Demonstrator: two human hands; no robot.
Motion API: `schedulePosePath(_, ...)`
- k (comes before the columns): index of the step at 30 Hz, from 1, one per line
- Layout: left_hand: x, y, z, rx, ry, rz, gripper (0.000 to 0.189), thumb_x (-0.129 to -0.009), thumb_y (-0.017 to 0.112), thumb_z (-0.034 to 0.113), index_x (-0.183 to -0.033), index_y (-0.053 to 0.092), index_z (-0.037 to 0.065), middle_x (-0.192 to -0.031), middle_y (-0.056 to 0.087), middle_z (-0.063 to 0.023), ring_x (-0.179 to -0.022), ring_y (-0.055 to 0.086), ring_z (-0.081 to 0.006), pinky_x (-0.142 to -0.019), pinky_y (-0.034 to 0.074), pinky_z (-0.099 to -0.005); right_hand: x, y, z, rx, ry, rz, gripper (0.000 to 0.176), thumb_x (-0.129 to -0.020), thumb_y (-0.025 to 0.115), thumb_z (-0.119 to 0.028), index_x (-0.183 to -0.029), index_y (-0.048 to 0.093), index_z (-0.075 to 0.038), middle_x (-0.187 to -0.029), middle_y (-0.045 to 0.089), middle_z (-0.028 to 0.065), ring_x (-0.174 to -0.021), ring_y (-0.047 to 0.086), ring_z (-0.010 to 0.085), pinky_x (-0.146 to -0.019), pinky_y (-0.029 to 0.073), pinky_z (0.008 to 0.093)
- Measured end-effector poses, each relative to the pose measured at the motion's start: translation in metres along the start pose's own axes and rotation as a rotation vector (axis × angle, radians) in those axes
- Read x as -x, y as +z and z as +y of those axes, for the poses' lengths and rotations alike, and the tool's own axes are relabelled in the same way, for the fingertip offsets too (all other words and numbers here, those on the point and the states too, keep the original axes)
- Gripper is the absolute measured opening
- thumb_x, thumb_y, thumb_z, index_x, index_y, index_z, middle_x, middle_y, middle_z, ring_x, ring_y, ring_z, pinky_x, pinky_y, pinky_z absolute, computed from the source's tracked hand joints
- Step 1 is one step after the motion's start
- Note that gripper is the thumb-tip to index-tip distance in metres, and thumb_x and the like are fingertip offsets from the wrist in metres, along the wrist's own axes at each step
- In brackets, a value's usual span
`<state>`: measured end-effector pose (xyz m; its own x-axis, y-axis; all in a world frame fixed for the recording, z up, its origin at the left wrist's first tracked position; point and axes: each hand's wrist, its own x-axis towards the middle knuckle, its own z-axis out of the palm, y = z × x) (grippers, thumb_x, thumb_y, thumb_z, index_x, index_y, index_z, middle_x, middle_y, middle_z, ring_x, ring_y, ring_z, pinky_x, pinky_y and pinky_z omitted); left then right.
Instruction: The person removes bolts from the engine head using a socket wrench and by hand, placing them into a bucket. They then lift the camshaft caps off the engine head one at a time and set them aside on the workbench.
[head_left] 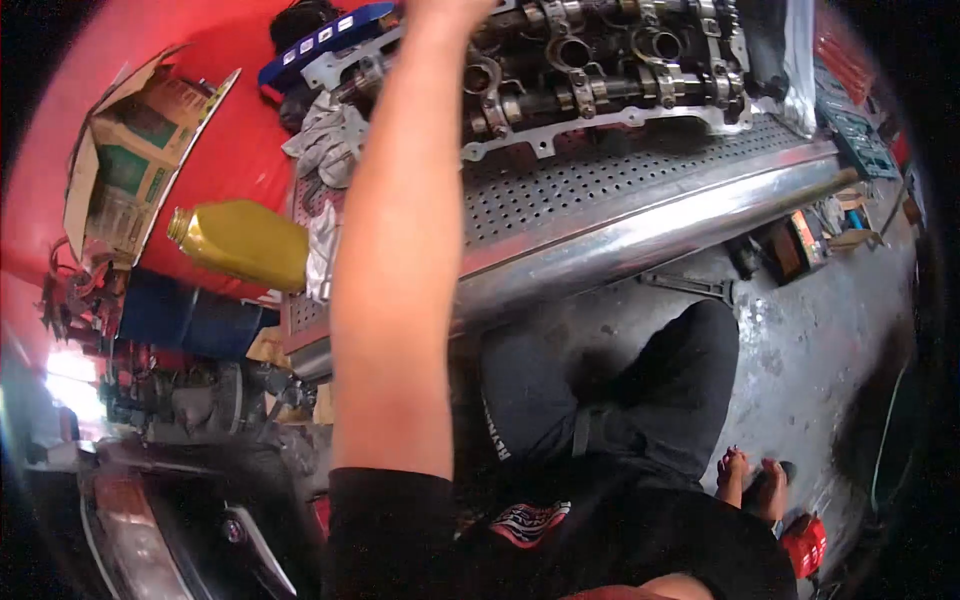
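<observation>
Silver-grey metal catches the eye first: a long engine cylinder head with dark camshafts (580,92) lies on a perforated steel bench (560,200). Across its left end reaches the person's bare left hand (452,8), mostly cut off, so I can't tell whether it grips anything. Left of the cylinder head are a crumpled grey cloth (325,140) and, nearer the person, a capless gold plastic bottle (245,240).
</observation>
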<state>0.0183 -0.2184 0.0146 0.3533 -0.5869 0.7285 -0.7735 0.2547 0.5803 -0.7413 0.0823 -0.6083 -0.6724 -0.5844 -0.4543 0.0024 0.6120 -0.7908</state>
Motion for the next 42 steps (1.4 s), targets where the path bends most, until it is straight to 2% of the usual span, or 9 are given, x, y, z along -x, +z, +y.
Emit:
schedulePosePath(2,-0.002,0.021,-0.012,-0.343,0.197,0.172,0.02,-0.082,0.06,0.002,-0.101,0.067,0.0,-0.089,0.07,-0.0203,-0.078,0.068,-0.0364,-0.072,0.054,-0.046,0.006,-0.025,-0.019,0.384,-0.257,-0.183,0.018,-0.094,0.049,-0.021,-0.106,0.059,-0.012,-0.092,0.063,0.0097,-0.077,0.057,0.0292,-0.066,0.045,0.0425)
schedulePosePath(6,0.021,0.02,0.027,-0.513,0.118,0.165,0.017,-0.082,0.057,0.002,-0.098,0.062,0.0,-0.098,0.068,-0.0207,-0.102,0.063,-0.0382,-0.088,0.051,-0.0479,0.04,-0.043,-0.08,0.828,-0.972,-0.625,0.03,-0.091,0.046,-0.012,-0.115,0.062,-0.007,-0.107,0.066,0.0153,-0.094,0.063,0.036,-0.081,0.051,0.0456)
schedulePosePath(16,0.022,0.021,0.027,-0.55,0.124,0.209,0.016,-0.081,0.061,0.005,-0.096,0.062,0.0,-0.096,0.067,-0.0197,-0.094,0.065,-0.0381,-0.081,0.052,-0.0466,0.245,0.042,-0.226,0.533,-1.125,-0.397,0.04,-0.095,0.053,-0.012,-0.135,0.056,-0.004,-0.128,0.062,0.0118,-0.114,0.059,0.0244,-0.099,0.045,0.0361)
schedulePosePath(17,0.022,0.021,0.009,-0.683,0.131,0.128,0.016,-0.091,0.056,0.009,-0.095,0.069,0.001,-0.085,0.072,-0.0159,-0.078,0.071,-0.0227,-0.061,0.056,-0.0365,0.258,0.065,-0.239,0.482,-1.155,-0.401,0.042,-0.096,0.053,-0.012,-0.137,0.055,-0.004,-0.131,0.061,0.0115,-0.116,0.059,0.0233,-0.101,0.045,0.0352)
schedulePosePath(19,0.006,0.022,-0.03,-0.666,0.377,0.007,0.009,-0.089,0.058,0.007,-0.087,0.066,0.001,-0.077,0.068,-0.0047,-0.059,0.06,-0.0171,-0.055,0.051,-0.0326,0.205,0.122,-0.222,0.335,-0.926,-0.385,0.039,-0.095,0.057,-0.014,-0.133,0.058,-0.005,-0.123,0.061,0.0083,-0.109,0.058,0.0193,-0.094,0.045,0.0327)
schedulePosePath(22,-0.009,0.02,-0.059,-0.748,0.504,-0.053,0.018,-0.089,0.057,0.017,-0.092,0.066,0.002,-0.083,0.069,-0.0075,-0.066,0.061,-0.0208,-0.061,0.05,-0.0351,0.043,0.177,-0.089,-0.399,-0.3,-0.176,0.028,-0.092,0.068,-0.022,-0.117,0.067,-0.01,-0.094,0.063,-0.0001,-0.08,0.056,0.0108,-0.068,0.048,0.0282)
schedulePosePath(27,-0.055,0.02,-0.086,-1.009,0.451,-0.01,0.035,-0.088,0.055,0.033,-0.1,0.067,0.003,-0.092,0.069,-0.0123,-0.078,0.062,-0.0272,-0.071,0.05,-0.0393,0.086,0.157,-0.139,-0.526,-0.336,-0.031,0.025,-0.086,0.067,-0.01,-0.111,0.069,-0.011,-0.102,0.067,0.0006,-0.096,0.061,0.0169,-0.083,0.051,0.0325)
schedulePosePath(36,-0.102,-0.019,-0.105,-1.279,0.289,-0.014,0.067,-0.087,0.051,0.062,-0.115,0.069,0.004,-0.11,0.069,-0.0208,-0.101,0.064,-0.0385,-0.089,0.05,-0.0468,0.15,-0.018,-0.297,1.096,-1.588,-0.173,0.023,-0.082,0.067,-0.013,-0.105,0.069,-0.013,-0.106,0.068,0.0025,-0.103,0.062,0.0221,-0.09,0.051,0.0355)
schedulePosePath(42,-0.103,-0.023,-0.116,-0.923,0.454,0.018,0.058,-0.091,0.051,0.061,-0.122,0.069,0.015,-0.115,0.071,-0.0148,-0.105,0.065,-0.0392,-0.089,0.05,-0.049,0.183,-0.03,-0.341,1.06,-1.667,-0.148,0.015,-0.083,0.06,-0.016,-0.096,0.066,-0.014,-0.111,0.067,0.002,-0.11,0.061,0.0226,-0.096,0.049,0.0359)
